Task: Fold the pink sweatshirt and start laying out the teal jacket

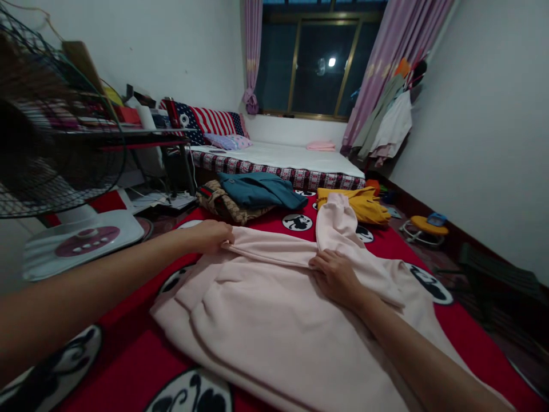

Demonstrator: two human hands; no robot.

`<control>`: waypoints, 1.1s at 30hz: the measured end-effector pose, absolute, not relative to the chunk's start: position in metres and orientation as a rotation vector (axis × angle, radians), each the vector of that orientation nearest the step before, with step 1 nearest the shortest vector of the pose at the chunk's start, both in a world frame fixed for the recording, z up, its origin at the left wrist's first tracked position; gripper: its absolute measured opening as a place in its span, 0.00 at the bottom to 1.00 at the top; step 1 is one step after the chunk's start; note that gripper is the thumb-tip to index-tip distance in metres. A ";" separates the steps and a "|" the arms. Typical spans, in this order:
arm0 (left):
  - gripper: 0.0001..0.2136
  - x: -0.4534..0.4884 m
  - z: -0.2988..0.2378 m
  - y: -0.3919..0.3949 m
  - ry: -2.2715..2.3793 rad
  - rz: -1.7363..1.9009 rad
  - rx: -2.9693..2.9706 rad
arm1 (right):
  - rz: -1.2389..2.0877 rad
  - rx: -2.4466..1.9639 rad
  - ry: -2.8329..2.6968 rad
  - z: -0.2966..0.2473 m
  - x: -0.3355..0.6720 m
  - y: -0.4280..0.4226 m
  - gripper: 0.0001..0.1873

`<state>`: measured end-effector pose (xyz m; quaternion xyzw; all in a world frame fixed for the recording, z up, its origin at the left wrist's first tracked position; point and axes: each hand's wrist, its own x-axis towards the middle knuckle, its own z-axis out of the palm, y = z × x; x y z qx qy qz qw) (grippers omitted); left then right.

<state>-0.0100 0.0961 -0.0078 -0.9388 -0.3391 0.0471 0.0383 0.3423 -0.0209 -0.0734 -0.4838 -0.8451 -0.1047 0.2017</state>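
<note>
A pale pink sweatshirt (274, 309) lies spread over a red bedspread (128, 337) printed with black-and-white round patches. Its far side is folded over in a long strip. My left hand (213, 236) pinches the left end of that strip. At the strip's right end, my right hand (337, 277) has its fingers closed on the fabric, close to a sleeve (337, 220) that points away from me. The thumb of my right hand is mostly hidden.
Beyond the sweatshirt lie a teal garment (261, 191), a brown patterned garment (231, 206) and a yellow garment (360, 203). A fan (55, 126) stands at left by a cluttered desk (150, 133). A second bed (278, 154) sits under the window; a yellow stool (429, 226) is at right.
</note>
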 end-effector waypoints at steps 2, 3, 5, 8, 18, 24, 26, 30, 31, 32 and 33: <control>0.10 0.003 0.002 0.090 -1.227 0.243 -2.892 | -0.264 -1.345 -2.321 -0.077 0.342 -0.020 0.06; 0.10 0.012 0.005 0.088 -1.265 0.222 -2.930 | -0.250 -1.338 -2.300 -0.078 0.342 -0.020 0.06; 0.11 0.036 0.005 0.083 -1.230 0.030 -3.046 | -0.221 -1.317 -2.259 -0.080 0.342 -0.022 0.07; 0.15 0.078 -0.012 0.075 -1.055 -0.336 -3.170 | -0.189 -1.275 -2.168 -0.081 0.343 -0.025 0.07; 0.15 0.157 -0.082 0.043 -0.949 -0.823 -2.980 | -0.450 -1.783 -1.307 -0.083 0.413 -0.018 0.17; 0.07 0.158 -0.076 0.039 -0.880 -0.790 -2.787 | -0.134 -2.345 -1.277 -0.072 0.432 -0.030 0.27; 0.08 0.159 -0.071 0.036 -0.871 -0.756 -2.768 | -0.144 -2.399 -1.280 -0.068 0.431 -0.034 0.28; 0.08 0.159 -0.068 0.034 -0.909 -0.702 -2.780 | -0.176 -2.404 -1.301 -0.067 0.430 -0.037 0.31; 0.08 0.159 -0.069 0.034 -0.918 -0.693 -2.791 | -0.135 -2.383 -1.313 -0.068 0.430 -0.037 0.28; 0.09 0.158 -0.070 0.035 -0.922 -0.695 -2.797 | -0.081 -2.341 -1.327 -0.067 0.430 -0.037 0.24; 0.09 0.158 -0.070 0.035 -0.920 -0.711 -2.800 | -0.027 -2.280 -1.333 -0.066 0.430 -0.037 0.19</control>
